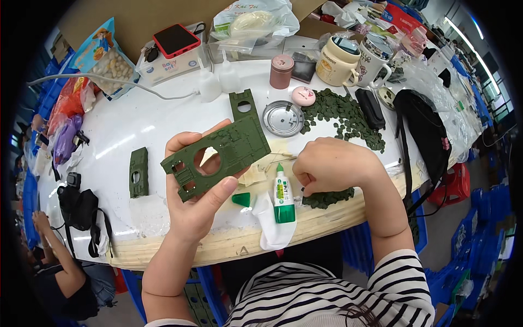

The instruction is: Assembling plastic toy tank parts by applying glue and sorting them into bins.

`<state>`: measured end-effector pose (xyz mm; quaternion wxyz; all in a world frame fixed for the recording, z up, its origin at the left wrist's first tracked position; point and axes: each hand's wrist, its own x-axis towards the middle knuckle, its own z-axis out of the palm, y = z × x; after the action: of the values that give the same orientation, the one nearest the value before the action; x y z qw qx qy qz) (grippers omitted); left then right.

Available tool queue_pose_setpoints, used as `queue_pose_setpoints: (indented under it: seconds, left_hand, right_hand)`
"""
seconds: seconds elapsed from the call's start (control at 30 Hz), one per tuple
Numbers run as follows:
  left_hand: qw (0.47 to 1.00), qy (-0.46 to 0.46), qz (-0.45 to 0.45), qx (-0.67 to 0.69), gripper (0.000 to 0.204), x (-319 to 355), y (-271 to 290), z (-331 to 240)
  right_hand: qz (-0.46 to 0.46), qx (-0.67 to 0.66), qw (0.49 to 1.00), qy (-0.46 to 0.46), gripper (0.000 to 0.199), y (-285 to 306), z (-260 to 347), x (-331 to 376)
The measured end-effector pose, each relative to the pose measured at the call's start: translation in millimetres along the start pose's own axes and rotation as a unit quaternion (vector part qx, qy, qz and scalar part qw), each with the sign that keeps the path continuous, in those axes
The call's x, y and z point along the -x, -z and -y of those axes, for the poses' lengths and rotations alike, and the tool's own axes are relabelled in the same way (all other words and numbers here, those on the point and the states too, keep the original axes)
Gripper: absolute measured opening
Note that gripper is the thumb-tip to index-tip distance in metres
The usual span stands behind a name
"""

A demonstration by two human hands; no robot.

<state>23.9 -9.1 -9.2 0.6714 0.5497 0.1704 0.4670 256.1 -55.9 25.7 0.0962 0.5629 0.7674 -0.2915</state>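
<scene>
My left hand grips a dark green plastic model tank hull, tilted above the table, with a large round hole and smaller square openings. Past it on the table lies a similar green hull part, partly covered by the held one. Another green hull part rests further left. Over at the right, my right hand is curled with its fingertips down beside a small heap of green plastic pieces; whatever they pinch is hidden. Between my hands lies a glue bottle with a green tip, on a white cloth.
A larger pile of green pieces spreads behind my right hand, near a round metal tin and a black case. Mugs, a pink canister and white squeeze bottles stand further back. A black bag lies right.
</scene>
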Motion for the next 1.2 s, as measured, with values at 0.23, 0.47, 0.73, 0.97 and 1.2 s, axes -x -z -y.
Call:
queue_pose_setpoints:
  seconds: [0.23,0.47,0.73,0.97,1.2]
  left_hand:
    - [0.998,-0.007,0.034,0.052,0.06,-0.9,2.8,-5.0]
    - [0.995,0.042,0.026,0.092,0.067,0.0,6.8,-2.6]
    - [0.959,0.161,0.133,0.19,0.068,1.9,2.7,-6.0]
    - [0.943,0.236,0.158,0.171,0.071,3.2,-3.6,-9.5]
    - [0.947,0.222,0.179,0.151,0.069,1.5,0.2,-9.4]
  right_hand:
    - [-0.014,0.057,0.998,0.021,0.014,-12.1,0.9,-9.5]
    - [-0.044,0.021,0.997,0.064,0.007,-5.9,-6.8,-8.3]
    - [-0.396,-0.33,0.848,0.124,0.007,24.3,-9.6,19.6]
    - [-0.313,-0.549,0.75,0.194,0.015,5.6,19.4,0.6]
    - [-0.323,-0.555,0.743,0.188,0.015,-0.7,22.4,-1.3]
